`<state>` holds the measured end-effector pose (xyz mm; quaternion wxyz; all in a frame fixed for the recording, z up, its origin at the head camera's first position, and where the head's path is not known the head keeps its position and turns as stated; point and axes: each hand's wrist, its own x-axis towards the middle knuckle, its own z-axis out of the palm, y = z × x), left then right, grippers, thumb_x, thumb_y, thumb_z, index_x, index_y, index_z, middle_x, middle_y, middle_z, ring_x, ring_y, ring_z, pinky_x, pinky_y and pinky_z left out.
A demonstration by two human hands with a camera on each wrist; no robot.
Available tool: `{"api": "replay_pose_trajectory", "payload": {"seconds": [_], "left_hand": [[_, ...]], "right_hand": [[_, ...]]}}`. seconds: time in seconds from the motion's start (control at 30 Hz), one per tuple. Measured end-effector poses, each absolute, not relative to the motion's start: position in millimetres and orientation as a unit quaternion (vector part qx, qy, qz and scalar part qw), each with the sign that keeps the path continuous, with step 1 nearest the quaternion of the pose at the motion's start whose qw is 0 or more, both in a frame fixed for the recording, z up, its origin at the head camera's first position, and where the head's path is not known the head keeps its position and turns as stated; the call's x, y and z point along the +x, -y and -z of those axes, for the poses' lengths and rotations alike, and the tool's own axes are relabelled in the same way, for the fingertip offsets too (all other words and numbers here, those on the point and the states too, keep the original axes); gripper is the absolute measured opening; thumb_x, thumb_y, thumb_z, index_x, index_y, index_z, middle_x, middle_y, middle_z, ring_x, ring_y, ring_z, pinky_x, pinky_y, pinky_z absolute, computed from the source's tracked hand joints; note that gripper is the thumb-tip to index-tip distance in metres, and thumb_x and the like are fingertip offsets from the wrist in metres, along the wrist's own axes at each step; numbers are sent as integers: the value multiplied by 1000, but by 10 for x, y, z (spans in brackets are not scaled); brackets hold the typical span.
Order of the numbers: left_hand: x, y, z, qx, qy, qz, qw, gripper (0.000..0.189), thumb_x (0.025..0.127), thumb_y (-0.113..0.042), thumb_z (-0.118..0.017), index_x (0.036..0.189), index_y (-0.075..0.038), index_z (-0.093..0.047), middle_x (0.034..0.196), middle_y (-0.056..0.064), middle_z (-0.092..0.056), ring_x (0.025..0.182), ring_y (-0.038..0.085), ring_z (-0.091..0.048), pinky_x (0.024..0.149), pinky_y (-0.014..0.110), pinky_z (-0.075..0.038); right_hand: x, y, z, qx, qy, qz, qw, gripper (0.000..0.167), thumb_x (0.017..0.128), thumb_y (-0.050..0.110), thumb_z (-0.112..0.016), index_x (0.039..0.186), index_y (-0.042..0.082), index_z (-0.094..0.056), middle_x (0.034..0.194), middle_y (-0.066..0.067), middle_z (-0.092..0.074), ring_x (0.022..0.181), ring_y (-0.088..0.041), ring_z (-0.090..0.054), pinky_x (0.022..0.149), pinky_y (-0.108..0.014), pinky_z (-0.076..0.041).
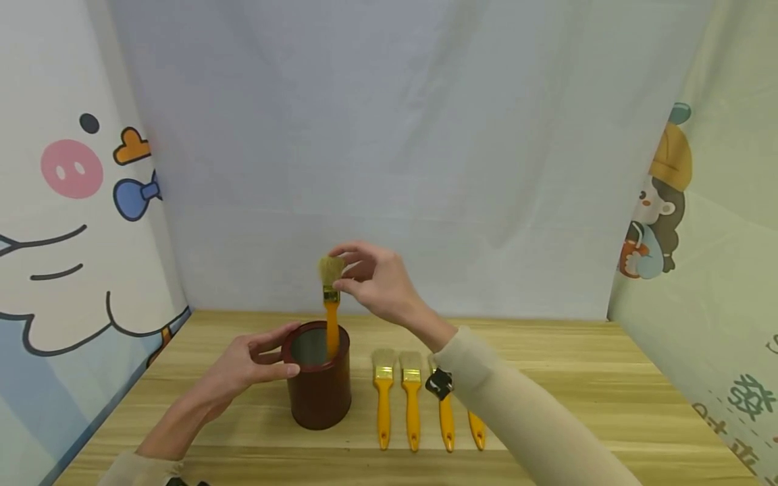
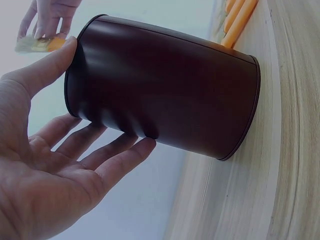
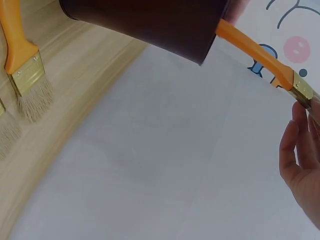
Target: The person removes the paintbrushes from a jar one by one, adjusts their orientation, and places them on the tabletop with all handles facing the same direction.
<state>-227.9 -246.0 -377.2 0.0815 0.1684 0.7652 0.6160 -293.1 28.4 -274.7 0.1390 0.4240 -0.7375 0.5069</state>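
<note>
A dark red-brown can (image 1: 319,398) stands upright on the wooden table, its top uncovered. My left hand (image 1: 243,361) holds it from the left, thumb by the rim and fingers along the far side; the left wrist view shows the fingertips against the can's wall (image 2: 165,90). Above the opening, my right hand (image 1: 379,280) pinches a paintbrush (image 1: 331,331) near its metal band, bristles up. The orange handle (image 3: 255,52) points down and its lower end is inside the can's mouth, partly hidden by the rim.
Right of the can, several more orange-handled paintbrushes (image 1: 412,405) lie in a row, bristles away from me. My right sleeve (image 1: 516,398) covers part of the rightmost ones. A pale cloth backdrop (image 1: 395,169) rises behind the table (image 1: 565,391), with printed cloths at both sides.
</note>
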Motion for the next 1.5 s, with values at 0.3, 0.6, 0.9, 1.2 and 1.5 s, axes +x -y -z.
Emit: {"api": "replay_pose_trajectory", "payload": {"seconds": [0.3, 0.6, 0.9, 1.2, 1.5], "left_hand": [[-2264, 2467, 3793, 168, -767, -615, 72, 78, 96, -18, -79, 163, -6, -41, 165, 21, -37, 145, 55, -37, 106, 51, -52], [-2278, 2462, 3798, 170, -767, -614, 73, 77, 96, -18, -79, 163, -7, -42, 165, 20, -36, 146, 54, -36, 107, 51, -51], [-2274, 2461, 3799, 173, -764, -616, 76, 78, 97, -18, -78, 163, -7, -40, 166, 20, -35, 146, 55, -34, 107, 51, -50], [-2283, 2465, 3795, 175, -769, -611, 75, 77, 97, -18, -78, 163, -6, -41, 166, 20, -34, 146, 54, -36, 107, 52, -50], [-2280, 2469, 3794, 178, -767, -611, 75, 76, 97, -17, -78, 163, -7, -41, 166, 21, -35, 145, 55, -36, 106, 51, -51]], "right_hand": [[-2921, -383, 2560, 427, 725, -517, 158, 39, 92, -8, -77, 129, 2, -71, 112, -14, -75, 90, -19, -76, 79, -37, -63], [-2884, -634, 2425, 422, 722, -514, 189, 39, 91, -7, -79, 128, 4, -72, 113, -12, -75, 90, -21, -76, 78, -43, -62], [-2887, -912, 2558, 404, 735, -513, 181, 40, 89, -9, -79, 127, 3, -72, 112, -15, -75, 88, -26, -77, 77, -43, -63], [-2871, -1138, 2827, 369, 766, -505, 149, 41, 89, -10, -78, 127, 2, -72, 111, -16, -75, 88, -26, -76, 77, -38, -63], [-2872, -1490, 3126, 330, 791, -496, 136, 41, 90, -6, -79, 129, 4, -72, 112, -15, -74, 90, -27, -75, 76, -36, -63]]}}
